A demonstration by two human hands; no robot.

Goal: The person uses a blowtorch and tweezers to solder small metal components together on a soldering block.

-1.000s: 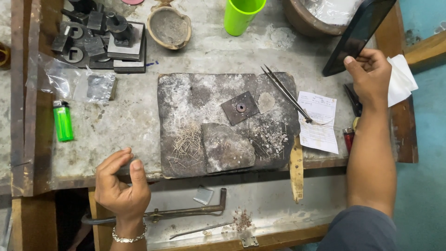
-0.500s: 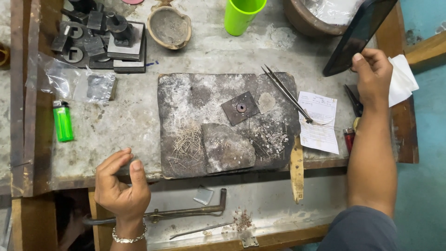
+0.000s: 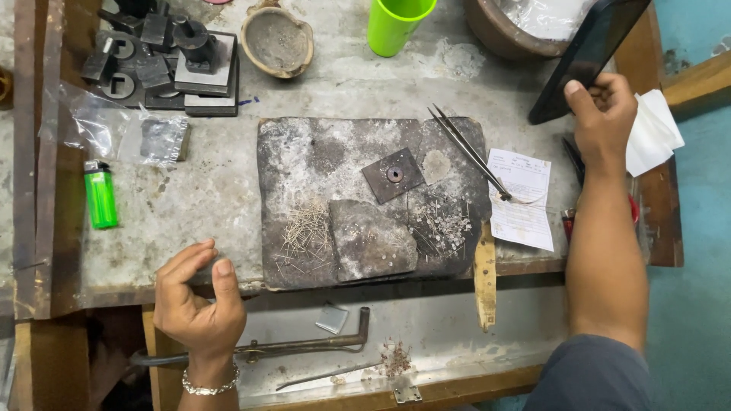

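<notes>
At upper right, our right hand (image 3: pixel 603 106) gripped a flat, glossy black tablet (image 3: pixel 588 53), tilted. Our left hand (image 3: pixel 199 301) curled loosely half-open, empty, beside the scorched, pitted slab (image 3: pixel 335 190).

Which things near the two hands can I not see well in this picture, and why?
Head view only:
- dark flat device in the right hand: top cut off by the picture edge; its front cannot be read.
- left hand: curled fingers hide the palm, so whether it holds anything is unclear.
- brown bowl: cut off at the top edge.
- fine wire bits on the dark slab: too small to tell.
</notes>
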